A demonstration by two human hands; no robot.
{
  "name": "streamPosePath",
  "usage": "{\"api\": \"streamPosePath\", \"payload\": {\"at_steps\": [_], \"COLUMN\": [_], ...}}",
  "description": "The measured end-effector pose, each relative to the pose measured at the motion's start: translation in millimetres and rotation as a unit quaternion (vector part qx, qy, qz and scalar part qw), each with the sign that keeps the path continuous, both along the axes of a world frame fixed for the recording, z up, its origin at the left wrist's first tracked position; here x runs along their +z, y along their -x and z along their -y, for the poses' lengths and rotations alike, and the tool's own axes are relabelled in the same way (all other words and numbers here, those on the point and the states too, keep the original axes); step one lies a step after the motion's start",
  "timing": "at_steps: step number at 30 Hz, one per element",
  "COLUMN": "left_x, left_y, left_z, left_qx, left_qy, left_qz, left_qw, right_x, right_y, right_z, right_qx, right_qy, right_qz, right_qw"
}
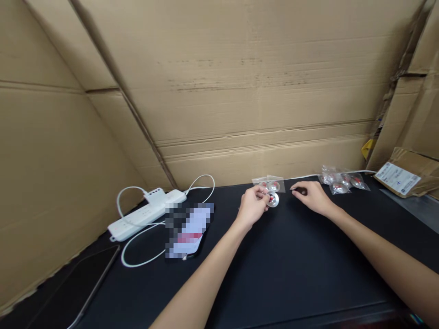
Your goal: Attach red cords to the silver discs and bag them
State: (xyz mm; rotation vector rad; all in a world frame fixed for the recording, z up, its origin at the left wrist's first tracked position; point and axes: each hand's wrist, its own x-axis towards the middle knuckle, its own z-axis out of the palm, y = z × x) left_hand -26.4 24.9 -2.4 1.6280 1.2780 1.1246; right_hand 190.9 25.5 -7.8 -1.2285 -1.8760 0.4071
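Observation:
My left hand (253, 205) pinches a round silver metal disc (273, 199) with a red mark near its middle. The thumb lies over the disc's left side and hides part of it. Just behind, a clear plastic bag (279, 183) holds similar silver discs with red marks. To the right, my right hand (312, 194) hovers over the black table, its fingers curved and a small gap between thumb and forefinger. Nothing shows in it. Beyond that hand lies a group of clear bags (339, 188) with more silver discs.
A white power strip (147, 214) with a looping white cable (125, 253) lies at left, beside a phone (192, 230) with a blurred screen. A dark tablet (78, 288) is nearer. An opened cardboard box (416, 167) sits at right. Cardboard walls (240, 91) enclose the black table (291, 274).

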Motion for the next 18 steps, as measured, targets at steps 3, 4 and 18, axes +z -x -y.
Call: {"api": "streamPosePath", "payload": {"at_steps": [3,4,18], "left_x": [-2.9,-4.0,2.2], "left_y": [-1,-2,-6], "left_z": [6,8,24], "left_qx": [-0.034,-0.046,-0.118], "left_qy": [-0.076,-0.109,-0.295], "left_qz": [-0.120,-0.161,-0.401], "left_qw": [0.989,0.980,0.859], "right_x": [3.0,4.0,1.9], "right_y": [-6,-7,-14], "right_z": [2,3,-3], "right_qx": [0.057,0.067,0.042], "right_qy": [-0.021,-0.016,-0.027], "right_qz": [0.146,0.166,0.239], "right_qw": [0.987,0.984,0.970]}}
